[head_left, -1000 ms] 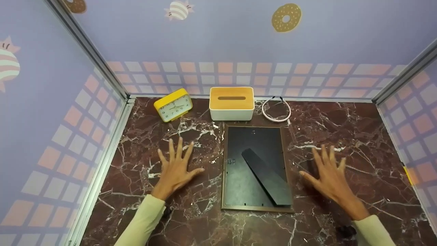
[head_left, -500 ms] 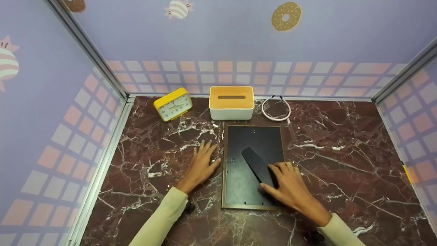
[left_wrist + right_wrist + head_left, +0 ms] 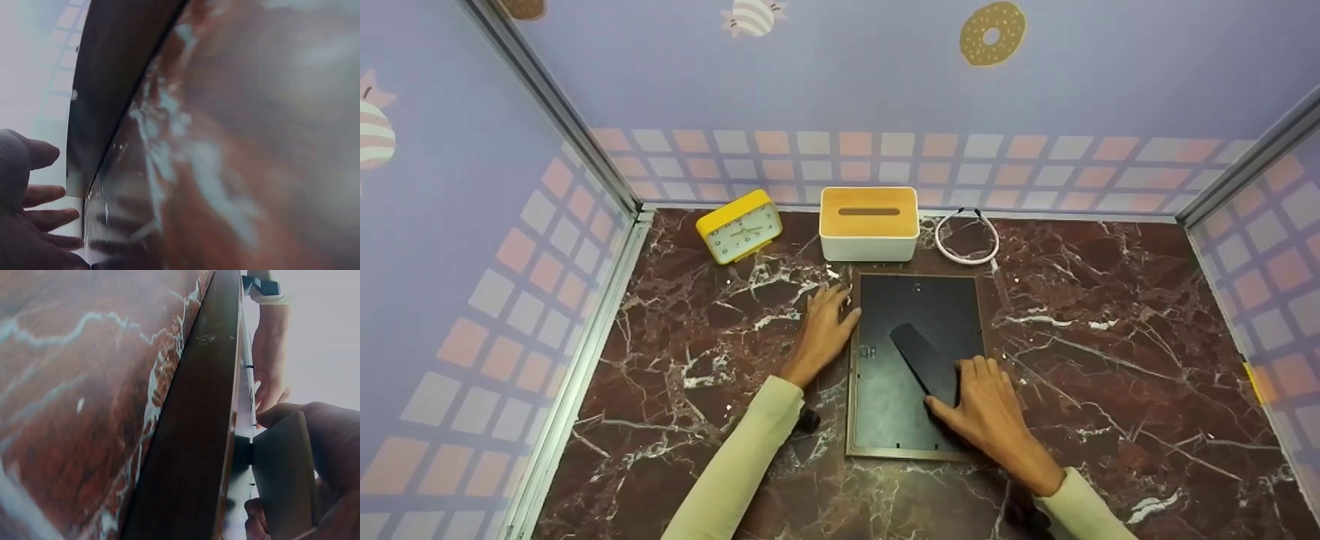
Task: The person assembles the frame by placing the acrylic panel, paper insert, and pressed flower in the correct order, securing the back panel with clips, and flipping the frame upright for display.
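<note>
A picture frame (image 3: 889,405) lies face down, its black back upward and its brown side edge (image 3: 191,410) showing in the right wrist view. The black easel stand (image 3: 919,352) slants across that back. My right hand (image 3: 994,412) pinches the stand's lower part between thumb and fingers, hiding its end; in the right wrist view the stand (image 3: 284,478) is tilted up from the back. Beside the frame's upper left edge is my left hand (image 3: 823,334), its thumb at the rim. The left wrist view shows those fingers (image 3: 56,218) relaxed, with nothing in them.
Behind the frame stands a white tissue box (image 3: 870,247) with a wooden lid. A yellow alarm clock (image 3: 741,229) is to its left, a white headband (image 3: 967,259) to its right. Walls enclose the marble-patterned table (image 3: 1110,420) at the back and both sides.
Both hands came in from the sides toward the frame. My right hand took hold of the stand; my left moved right and forward to the frame's left edge. The frame stayed put.
</note>
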The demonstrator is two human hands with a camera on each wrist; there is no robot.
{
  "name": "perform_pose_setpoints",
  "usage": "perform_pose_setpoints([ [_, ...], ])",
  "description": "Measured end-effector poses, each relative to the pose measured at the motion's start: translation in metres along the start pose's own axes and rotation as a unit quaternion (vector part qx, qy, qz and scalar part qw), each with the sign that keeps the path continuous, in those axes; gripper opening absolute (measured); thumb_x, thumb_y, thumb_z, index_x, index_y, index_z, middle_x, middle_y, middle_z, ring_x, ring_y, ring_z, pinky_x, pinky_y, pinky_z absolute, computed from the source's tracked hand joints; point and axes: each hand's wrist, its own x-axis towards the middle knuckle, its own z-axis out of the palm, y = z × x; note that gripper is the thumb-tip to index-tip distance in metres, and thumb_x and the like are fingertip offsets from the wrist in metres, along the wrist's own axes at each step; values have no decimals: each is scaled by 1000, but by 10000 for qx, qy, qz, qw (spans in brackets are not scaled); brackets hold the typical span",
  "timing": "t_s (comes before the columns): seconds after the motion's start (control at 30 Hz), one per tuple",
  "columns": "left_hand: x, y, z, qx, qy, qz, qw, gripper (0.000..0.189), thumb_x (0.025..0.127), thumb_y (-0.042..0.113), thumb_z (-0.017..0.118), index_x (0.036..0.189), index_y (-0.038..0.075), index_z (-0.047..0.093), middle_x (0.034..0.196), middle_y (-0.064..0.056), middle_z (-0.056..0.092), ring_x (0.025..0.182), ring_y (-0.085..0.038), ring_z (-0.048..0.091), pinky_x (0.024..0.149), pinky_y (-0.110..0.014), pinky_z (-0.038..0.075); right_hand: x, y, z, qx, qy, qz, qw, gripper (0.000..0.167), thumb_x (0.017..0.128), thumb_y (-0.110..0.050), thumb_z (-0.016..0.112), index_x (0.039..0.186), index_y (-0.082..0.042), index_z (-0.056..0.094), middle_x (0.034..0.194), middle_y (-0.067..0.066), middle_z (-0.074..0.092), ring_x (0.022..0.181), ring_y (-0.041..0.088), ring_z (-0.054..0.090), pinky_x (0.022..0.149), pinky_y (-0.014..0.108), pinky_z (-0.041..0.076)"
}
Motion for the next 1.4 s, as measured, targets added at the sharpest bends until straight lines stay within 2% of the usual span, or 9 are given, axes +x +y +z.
perform_pose_setpoints([
  [0.17,12,1,0,206,-126,-185,9995,49,109,22,70,144,-11,65,159,-32,53,161,-53,30,133,-70,13,3,-3,2,81,70,102,9999,65,80,-43,94,110,7,66,98,20,62,91,40,56,80,52,50],
  [0.47,31,-3,1,131,-29,-321,9994,49,108,19,71,146,-13,63,163,-28,52,163,-52,25,134,-67,12,5,-4,4,473,121,163,9987,61,79,-39,94,112,6,68,100,19,64,94,39,58,83,54,52],
  [0.7,33,-1,2,162,-75,-250,9995,49,108,16,71,146,-13,63,162,-29,52,162,-55,26,132,-72,10,4,0,7,821,388,41,9959,55,77,-30,95,109,6,67,96,17,63,90,36,57,79,50,53],
  [0.8,33,-5,5,-95,-138,-200,9997,52,107,16,71,148,-14,60,161,-31,52,162,-56,25,133,-71,9,2,1,7,858,493,-15,9951,54,76,-29,95,107,6,67,95,16,62,89,34,56,77,48,53],
  [1.0,46,-45,26,-823,-88,-95,9965,60,107,28,72,159,1,55,161,-21,56,156,-40,46,131,-52,34,0,4,2,891,799,-103,9928,55,74,-31,95,105,4,68,92,12,60,84,30,52,72,45,48],
  [1.07,49,-48,24,-1072,-12,-66,9942,60,106,30,74,159,7,57,159,-16,58,150,-34,54,126,-47,43,-1,5,-1,917,940,-173,9912,55,73,-31,94,106,4,69,92,12,60,83,29,52,72,45,46],
  [1.2,42,-10,-9,-1716,-8,-223,9849,57,103,21,78,154,3,61,156,-18,61,149,-38,54,127,-49,42,-2,7,-6,933,1253,-386,9870,56,73,-32,95,108,4,70,93,13,61,84,31,53,73,46,47],
  [1.3,34,30,-39,-2041,71,-319,9784,55,101,14,81,151,0,63,153,-19,62,149,-39,54,127,-50,42,-2,8,-12,942,1458,-490,9836,57,74,-34,95,109,3,70,94,13,63,84,31,54,72,45,47],
  [1.4,35,48,-53,-2214,292,-228,9745,53,99,11,83,149,2,66,143,-19,71,136,-35,67,116,-45,54,-1,9,-17,965,1606,-569,9806,57,77,-36,93,112,3,71,97,14,64,84,31,55,73,44,47],
])
